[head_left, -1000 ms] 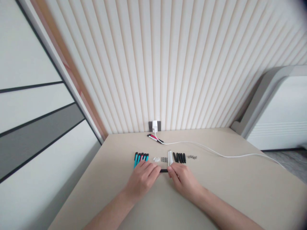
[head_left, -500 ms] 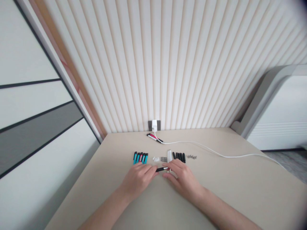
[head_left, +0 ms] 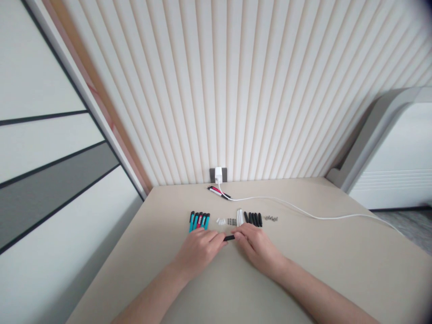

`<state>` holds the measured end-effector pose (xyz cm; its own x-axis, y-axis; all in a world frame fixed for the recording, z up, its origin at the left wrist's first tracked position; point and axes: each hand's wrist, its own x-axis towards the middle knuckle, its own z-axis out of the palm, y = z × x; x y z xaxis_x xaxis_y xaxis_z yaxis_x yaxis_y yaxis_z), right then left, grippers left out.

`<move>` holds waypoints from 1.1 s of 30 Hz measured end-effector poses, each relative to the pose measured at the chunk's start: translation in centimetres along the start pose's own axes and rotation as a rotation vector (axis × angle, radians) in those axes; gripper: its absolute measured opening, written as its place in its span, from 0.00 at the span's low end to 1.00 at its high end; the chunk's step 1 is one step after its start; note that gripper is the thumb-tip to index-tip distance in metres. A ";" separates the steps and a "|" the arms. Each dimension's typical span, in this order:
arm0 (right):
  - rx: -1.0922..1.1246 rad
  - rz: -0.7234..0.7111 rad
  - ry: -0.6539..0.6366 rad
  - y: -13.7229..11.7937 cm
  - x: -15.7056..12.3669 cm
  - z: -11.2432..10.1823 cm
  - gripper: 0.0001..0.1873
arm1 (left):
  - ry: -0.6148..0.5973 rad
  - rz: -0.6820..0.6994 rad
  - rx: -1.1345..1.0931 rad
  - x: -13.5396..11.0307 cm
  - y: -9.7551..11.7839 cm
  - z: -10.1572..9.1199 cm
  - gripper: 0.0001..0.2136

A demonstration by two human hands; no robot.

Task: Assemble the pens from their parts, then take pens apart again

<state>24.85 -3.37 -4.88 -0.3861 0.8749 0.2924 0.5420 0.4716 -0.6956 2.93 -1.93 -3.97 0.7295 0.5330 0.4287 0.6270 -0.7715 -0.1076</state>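
Both of my hands meet low over the desk, a pen held crosswise between them. Only a short black stretch of the pen (head_left: 229, 237) shows; its ends are covered by fingers. My left hand (head_left: 199, 249) is closed around the left end, and my right hand (head_left: 259, 247) pinches the right end. Just beyond the left hand lie several teal pen barrels (head_left: 192, 220) with black tops and a red one (head_left: 199, 220). Beyond the right hand are thin white refills (head_left: 240, 217) and a row of black tubes (head_left: 255, 219), partly covered by the fingers.
Between the rows lie small white pieces (head_left: 221, 221) and small grey pieces (head_left: 231, 222). Small metal parts (head_left: 271, 218) lie at right. Farther back, pens (head_left: 219, 192) rest near a white charger (head_left: 218, 174), whose cable (head_left: 290, 204) crosses the desk (head_left: 337, 252).
The fingers of my two hands have come closer together along the pen. The silvery tip seen near the right fingers is now hidden. The view has shifted slightly.
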 end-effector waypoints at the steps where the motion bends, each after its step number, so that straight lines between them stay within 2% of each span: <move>1: -0.005 0.006 -0.012 0.1 0.0 0.1 0.17 | -0.004 -0.001 -0.002 0.0 0.0 0.0 0.08; 4: 0.022 -0.005 -0.020 0.3 0.0 0.2 0.15 | -0.020 -0.006 -0.011 -0.1 0.0 0.0 0.07; 8: 0.076 -0.016 0.073 0.3 0.1 0.1 0.09 | -0.031 -0.059 -0.035 0.0 0.1 0.2 0.07; 16: 0.140 -0.118 0.098 -0.1 0.2 -0.2 0.12 | -0.051 -0.109 -0.106 0.0 0.2 0.0 0.10; 25: 0.104 -0.093 0.134 0.1 0.4 -0.5 0.10 | -0.080 -0.170 -0.117 0.2 0.4 -0.3 0.10; 29: 0.001 -0.103 0.183 0.6 0.7 -2.6 0.13 | -0.046 -0.202 -0.148 0.2 0.1 0.0 0.12; 31: -0.082 -0.095 0.212 1.6 0.7 -4.4 0.13 | -0.028 -0.233 -0.144 0.2 0.0 0.2 0.11; 33: -0.150 -0.021 0.273 3.5 0.5 -6.2 0.14 | -0.019 -0.250 -0.139 0.2 -0.1 0.3 0.09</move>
<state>31.19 -0.63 -3.05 -0.1948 0.8526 0.4849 0.6479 0.4831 -0.5890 3.07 -1.65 -4.12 0.5629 0.7180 0.4094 0.7453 -0.6550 0.1241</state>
